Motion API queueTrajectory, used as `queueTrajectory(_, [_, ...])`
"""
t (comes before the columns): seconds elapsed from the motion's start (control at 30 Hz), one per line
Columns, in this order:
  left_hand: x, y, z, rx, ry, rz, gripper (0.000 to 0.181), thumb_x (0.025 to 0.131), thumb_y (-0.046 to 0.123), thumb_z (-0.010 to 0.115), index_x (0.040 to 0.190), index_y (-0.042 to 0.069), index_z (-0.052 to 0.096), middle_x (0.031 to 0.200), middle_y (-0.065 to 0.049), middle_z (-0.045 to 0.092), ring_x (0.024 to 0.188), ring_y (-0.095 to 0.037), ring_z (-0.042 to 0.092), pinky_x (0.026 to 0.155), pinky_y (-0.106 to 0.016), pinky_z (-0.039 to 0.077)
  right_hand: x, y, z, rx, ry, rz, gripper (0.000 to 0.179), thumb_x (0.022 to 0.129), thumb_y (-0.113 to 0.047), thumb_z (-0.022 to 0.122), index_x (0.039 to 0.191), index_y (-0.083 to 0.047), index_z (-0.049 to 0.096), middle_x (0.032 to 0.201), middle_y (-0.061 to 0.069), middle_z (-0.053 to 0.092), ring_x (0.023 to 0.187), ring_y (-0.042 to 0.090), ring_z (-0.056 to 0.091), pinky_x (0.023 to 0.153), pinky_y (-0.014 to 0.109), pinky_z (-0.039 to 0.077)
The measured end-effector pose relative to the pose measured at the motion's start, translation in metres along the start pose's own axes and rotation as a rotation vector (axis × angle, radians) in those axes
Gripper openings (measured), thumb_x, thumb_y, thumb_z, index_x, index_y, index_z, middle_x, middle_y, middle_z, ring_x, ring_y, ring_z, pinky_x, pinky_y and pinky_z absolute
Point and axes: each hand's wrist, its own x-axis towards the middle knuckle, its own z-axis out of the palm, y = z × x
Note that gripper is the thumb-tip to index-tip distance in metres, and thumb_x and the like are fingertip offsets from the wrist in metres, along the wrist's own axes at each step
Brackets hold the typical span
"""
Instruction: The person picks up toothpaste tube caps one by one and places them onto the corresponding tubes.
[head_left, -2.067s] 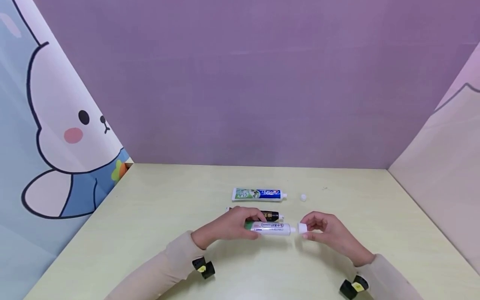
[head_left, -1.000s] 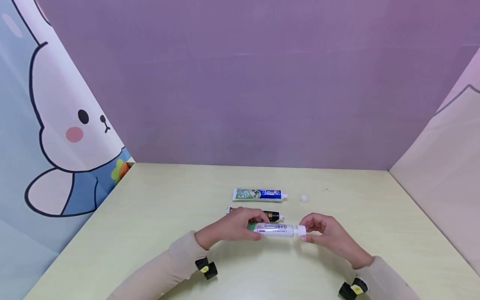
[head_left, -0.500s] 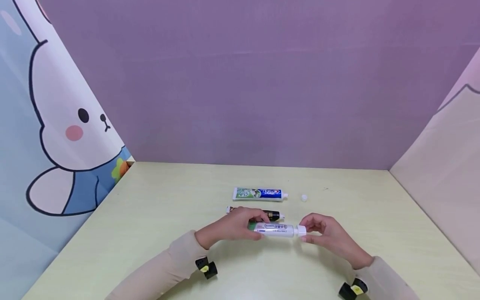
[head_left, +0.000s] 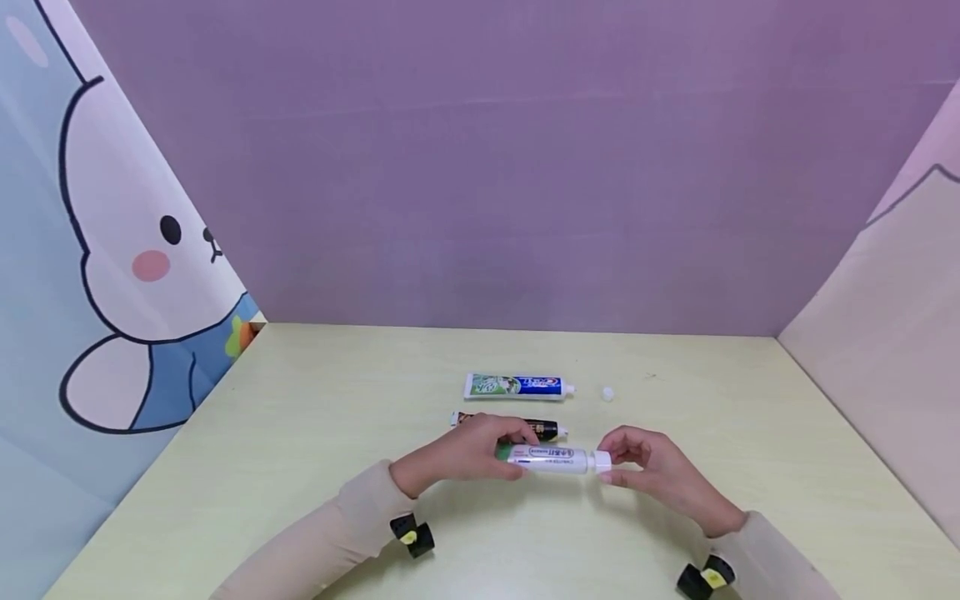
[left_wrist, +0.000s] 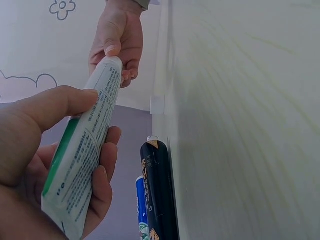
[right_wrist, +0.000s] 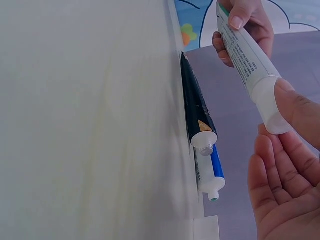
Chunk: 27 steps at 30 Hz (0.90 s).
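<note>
My left hand (head_left: 480,450) grips a white toothpaste tube (head_left: 551,459) with a green end, thumb on one face and fingers curled behind it in the left wrist view. The tube lies level above the table, its mouth pointing right. A white cap (head_left: 602,462) sits at that mouth, pinched between the thumb and fingers of my right hand (head_left: 660,475). The right wrist view shows the cap (right_wrist: 272,112) against the tube's shoulder. Just behind the left hand lies a black toothpaste tube (head_left: 546,430), partly hidden by that hand, its nozzle bare.
Farther back on the table (head_left: 337,375) lies a blue and green toothpaste tube (head_left: 517,387) with an uncapped nozzle. A small white cap (head_left: 607,393) rests to its right. A purple panel (head_left: 480,167) closes the far side, with printed cloths at left and right.
The cap, earlier held apart from the tube, now meets its mouth. The left hand has shifted slightly right with the tube. Over the last second both hands have stayed almost in place.
</note>
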Motion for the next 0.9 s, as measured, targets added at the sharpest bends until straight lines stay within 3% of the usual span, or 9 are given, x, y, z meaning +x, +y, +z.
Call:
queueTrajectory(0.23, [-0.0004,0.0027,0.0014,-0.001,-0.006,-0.012,0.032,0.079,0.013,0.075,0.108,0.017,0.064,0.094,0.009,0.065,0.081,0.0,0.055,0.073,-0.018,0.044,-0.0002,0.0008,0.0015,0.002,-0.014,0.027,0.025,0.079,-0.006,0.074,0.099,0.004,0.061,0.092,0.002,0.065,0.081,0.008,0.061,0.074,0.025,0.051])
queueTrajectory(0.67, [-0.0003,0.0035,0.0031,-0.007,-0.001,-0.018,0.032,0.079,0.014,0.076,0.108,0.017,0.064,0.095,0.01,0.065,0.082,0.0,0.055,0.075,-0.019,0.044,0.0008,0.0037,0.0029,-0.004,-0.012,-0.002,0.022,0.079,-0.005,0.073,0.097,0.004,0.063,0.089,-0.002,0.066,0.078,0.006,0.061,0.071,0.025,0.052])
queueTrajectory(0.9, [0.0002,0.0019,0.0041,-0.009,0.003,-0.015,0.031,0.079,0.013,0.076,0.108,0.017,0.064,0.096,0.011,0.066,0.082,-0.001,0.055,0.075,-0.019,0.044,0.0004,0.0023,0.0028,-0.002,-0.016,0.009,0.022,0.08,-0.006,0.072,0.097,0.004,0.064,0.086,0.006,0.067,0.076,0.006,0.061,0.067,0.024,0.052])
